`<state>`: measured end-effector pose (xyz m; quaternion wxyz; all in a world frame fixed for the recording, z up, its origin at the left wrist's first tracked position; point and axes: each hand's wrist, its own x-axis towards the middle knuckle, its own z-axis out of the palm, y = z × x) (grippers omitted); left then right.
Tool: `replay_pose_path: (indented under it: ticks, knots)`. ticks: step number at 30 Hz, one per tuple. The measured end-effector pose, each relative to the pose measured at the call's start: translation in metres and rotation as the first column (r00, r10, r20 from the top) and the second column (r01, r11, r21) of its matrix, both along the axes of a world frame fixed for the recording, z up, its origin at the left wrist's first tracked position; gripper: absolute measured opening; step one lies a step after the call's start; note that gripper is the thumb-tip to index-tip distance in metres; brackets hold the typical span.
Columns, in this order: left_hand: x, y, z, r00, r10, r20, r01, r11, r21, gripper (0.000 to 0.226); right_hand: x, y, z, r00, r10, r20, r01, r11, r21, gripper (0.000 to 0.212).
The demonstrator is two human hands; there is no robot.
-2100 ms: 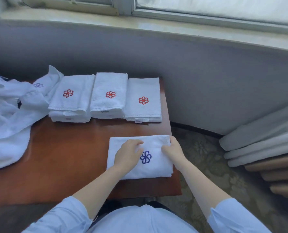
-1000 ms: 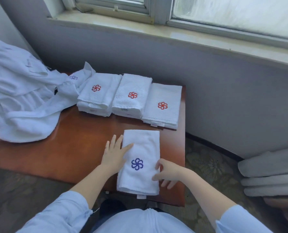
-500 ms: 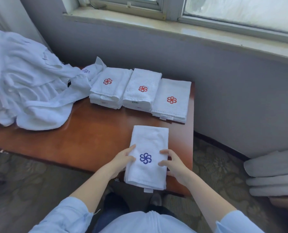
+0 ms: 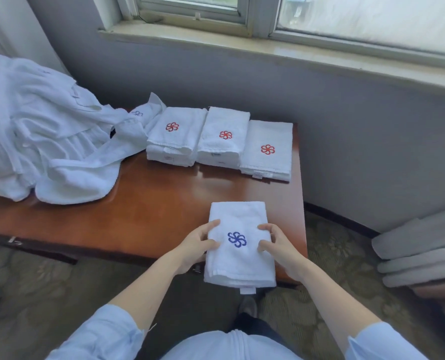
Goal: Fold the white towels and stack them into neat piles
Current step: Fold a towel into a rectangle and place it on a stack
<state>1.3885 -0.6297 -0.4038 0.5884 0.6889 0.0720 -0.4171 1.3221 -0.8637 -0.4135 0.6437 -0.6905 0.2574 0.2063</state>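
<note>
A red-brown wooden bench stands against a grey wall under a window sill, on patterned carpet. A heap of loose white cloth covers its left end and runs out of view, half burying a blue-marked piece; grey rolls at right are cut off. A row of folded piles with red flowers lines the far edge, while the left grip and right grip each pinch a long side of a folded white towel with a blue flower, its tag overhanging the near edge.
</note>
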Motion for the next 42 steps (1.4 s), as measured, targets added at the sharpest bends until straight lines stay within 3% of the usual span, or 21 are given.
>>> replay_pose_path:
  ticks: [7, 13, 22, 29, 42]
  knots:
    - [0.019, 0.019, 0.042, 0.968, -0.186, 0.166, 0.197, 0.979, -0.048, 0.070, -0.010, 0.027, 0.038, 0.988, -0.030, 0.153, 0.046, 0.994, -0.102, 0.050]
    - [0.046, 0.022, 0.082, 0.849, -0.383, 0.365, 0.391, 0.919, 0.055, 0.084, -0.010, 0.036, 0.069, 0.958, -0.013, 0.286, 0.072, 0.978, -0.197, 0.068]
    - [0.103, -0.023, 0.109, 0.748, -0.423, 0.512, 0.428, 0.896, 0.116, 0.087, 0.035, 0.002, 0.107, 0.927, -0.080, 0.366, 0.184, 0.949, -0.257, 0.077]
    - [0.171, -0.086, 0.106, 0.758, -0.422, 0.498, 0.421, 0.899, 0.121, 0.086, 0.107, -0.058, 0.106, 0.933, -0.093, 0.347, 0.189, 0.949, -0.254, 0.078]
    - [0.285, -0.185, 0.066, 0.821, -0.447, 0.355, 0.364, 0.889, 0.277, 0.085, 0.235, -0.153, 0.056, 0.968, -0.072, 0.240, 0.120, 0.973, -0.195, 0.078]
